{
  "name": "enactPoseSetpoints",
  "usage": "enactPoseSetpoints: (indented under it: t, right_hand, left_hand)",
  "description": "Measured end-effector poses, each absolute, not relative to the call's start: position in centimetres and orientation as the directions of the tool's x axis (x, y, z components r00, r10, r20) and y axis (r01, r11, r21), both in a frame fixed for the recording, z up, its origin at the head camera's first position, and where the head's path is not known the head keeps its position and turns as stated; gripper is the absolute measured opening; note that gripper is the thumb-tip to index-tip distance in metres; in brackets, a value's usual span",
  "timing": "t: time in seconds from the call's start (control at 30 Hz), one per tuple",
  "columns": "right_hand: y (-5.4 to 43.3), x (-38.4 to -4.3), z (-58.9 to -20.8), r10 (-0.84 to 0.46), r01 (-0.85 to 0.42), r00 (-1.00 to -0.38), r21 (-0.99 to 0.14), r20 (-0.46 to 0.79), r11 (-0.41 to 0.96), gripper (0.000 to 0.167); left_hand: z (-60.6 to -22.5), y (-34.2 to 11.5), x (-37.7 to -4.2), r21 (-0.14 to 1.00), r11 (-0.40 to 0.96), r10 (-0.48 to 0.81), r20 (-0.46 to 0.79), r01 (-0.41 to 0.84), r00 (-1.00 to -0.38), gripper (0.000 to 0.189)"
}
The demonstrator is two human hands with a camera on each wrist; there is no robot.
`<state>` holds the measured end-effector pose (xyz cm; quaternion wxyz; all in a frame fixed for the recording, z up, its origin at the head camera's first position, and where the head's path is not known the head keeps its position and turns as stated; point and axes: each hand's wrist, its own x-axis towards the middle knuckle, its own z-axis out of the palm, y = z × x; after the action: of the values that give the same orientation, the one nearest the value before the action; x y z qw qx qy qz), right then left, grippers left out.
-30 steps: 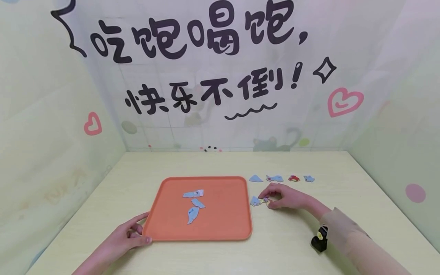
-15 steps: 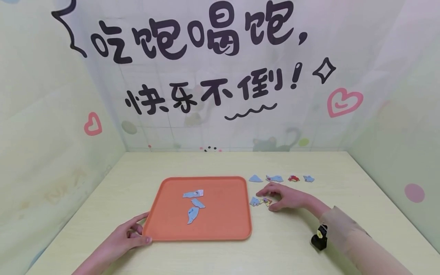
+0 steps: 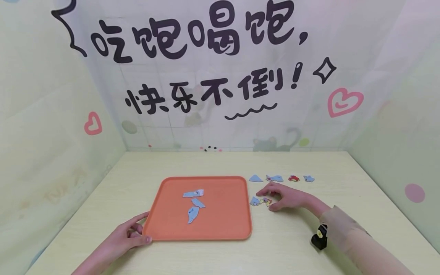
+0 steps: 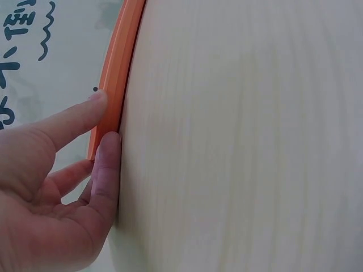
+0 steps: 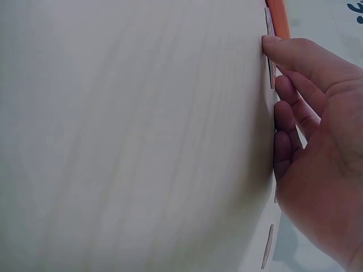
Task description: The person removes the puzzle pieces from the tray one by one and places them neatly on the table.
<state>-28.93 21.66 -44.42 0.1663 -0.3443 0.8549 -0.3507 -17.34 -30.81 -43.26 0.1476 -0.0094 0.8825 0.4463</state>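
Two flat pcs. lie flat at right: blue pc. (image 3: 255,201) and yellow-red pc. (image 3: 266,201), on table (image 3: 288,244) just right of tray (image 3: 223,217); whether they touch, can't tell. Est. handling: light, stiff, thin as card; edges prob. prone to bending or fraying. Best hold: opp. edges, fingertips only. R. hand (image 3: 282,196): thumb and forefinger spread approx. the span of the pair; thumb at near edge of yellow-red pc., per R. wrist view. Firm pinch vs. light touch: can't tell. L. hand (image 3: 125,233) grips tray at near left corner, thumb on near rim, fingers along left side. Tray prob. rigid, smooth, fairly light; rim is sound hold. Three tray pcs. (image 3: 193,215) sit left of tray ctr. Far row, four pcs. (image 3: 274,178), beyond R. hand. Lettered wall (image 3: 220,133) at far side.
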Motion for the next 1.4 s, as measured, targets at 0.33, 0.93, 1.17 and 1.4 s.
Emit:
enactPoseSetpoints:
  t: [0.33, 0.93, 1.17, 1.4]
  right_hand:
    - [21.4, -28.9, -44.1, -0.700, -0.459, -0.712, -0.713, -0.062, 0.530, 0.050]
    - [16.0, -32.3, -40.1, -0.664, -0.511, -0.747, -0.664, 0.031, 0.545, 0.041]
    - [12.1, -33.4, -39.0, -0.695, -0.549, -0.716, -0.665, 0.061, 0.507, 0.037]
    - [7.9, -34.9, -39.2, -0.683, -0.532, -0.727, -0.686, 0.070, 0.496, 0.038]
  left_hand:
    - [-43.2, -30.9, -17.2, 0.793, 0.593, 0.126, -0.264, -0.141, -0.956, 0.087]
    - [-43.2, -30.8, -17.2, 0.803, 0.581, 0.135, -0.255, -0.132, -0.957, 0.088]
    - [-43.3, -30.6, -17.4, 0.796, 0.591, 0.133, -0.254, -0.129, -0.958, 0.088]
    - [-43.3, -30.7, -17.5, 0.796, 0.590, 0.129, -0.263, -0.139, -0.956, 0.088]
